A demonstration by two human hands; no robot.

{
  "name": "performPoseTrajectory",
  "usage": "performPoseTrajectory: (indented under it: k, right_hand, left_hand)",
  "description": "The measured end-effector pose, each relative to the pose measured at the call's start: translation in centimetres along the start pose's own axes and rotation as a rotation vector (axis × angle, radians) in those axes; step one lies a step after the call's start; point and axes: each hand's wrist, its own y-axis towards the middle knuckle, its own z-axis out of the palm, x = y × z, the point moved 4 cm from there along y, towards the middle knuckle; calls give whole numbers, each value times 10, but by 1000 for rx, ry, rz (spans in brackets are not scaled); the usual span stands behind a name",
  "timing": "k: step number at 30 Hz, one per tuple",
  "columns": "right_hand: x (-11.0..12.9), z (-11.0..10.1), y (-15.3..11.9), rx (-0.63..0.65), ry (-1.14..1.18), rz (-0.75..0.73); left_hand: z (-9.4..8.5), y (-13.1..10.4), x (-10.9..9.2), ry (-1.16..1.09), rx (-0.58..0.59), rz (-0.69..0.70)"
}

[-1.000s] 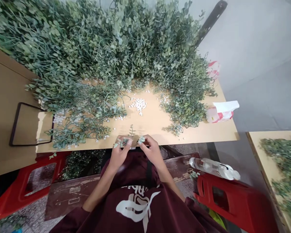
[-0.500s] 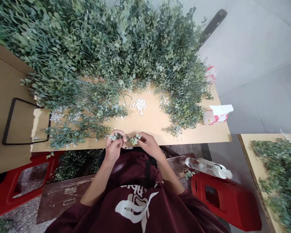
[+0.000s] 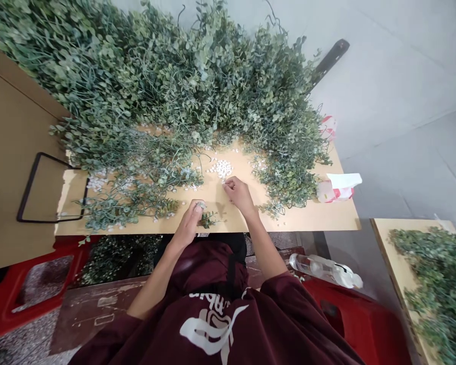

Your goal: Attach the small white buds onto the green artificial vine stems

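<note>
My left hand (image 3: 188,223) is closed round a small green sprig (image 3: 207,219), near the front edge of the table. Leaves show on both sides of its fingers. At the lower edge of a pile of small white pieces (image 3: 223,168), the fingertips of my right hand (image 3: 239,195) are pinched together at one white bit; whether they grip it is too small to tell. Leafy green stems (image 3: 144,200) lie to the left of my hands, with more white pieces scattered among them.
A large heap of greenery (image 3: 213,76) fills the back of the wooden table (image 3: 307,218). A tissue pack (image 3: 336,192) sits at the right end, a cardboard box (image 3: 19,126) at the left. A plastic bottle (image 3: 323,268) lies near a red stool (image 3: 372,314).
My right hand has left the sprig and moved up to the white pile. My left hand still has the sprig and has shifted slightly right. The view has shifted a little.
</note>
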Motion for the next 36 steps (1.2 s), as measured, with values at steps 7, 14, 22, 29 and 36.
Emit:
performPoseTrajectory:
  k: [7,14,22,29,36]
  right_hand:
    - [1,0,-2,-13,-56,-47]
    - [-9,18,-41,228,525,32]
    - [-9,40,-73,296,906,162]
    - [-9,47,-74,318,976,223]
    - [-9,48,-73,362,980,220]
  left_hand:
    - [4,2,-7,234,71,49]
    - [8,0,-7,353,96,32]
    - [11,-3,-12,367,146,107]
    - [10,-3,-12,332,207,98]
    - [10,-2,-13,310,236,100]
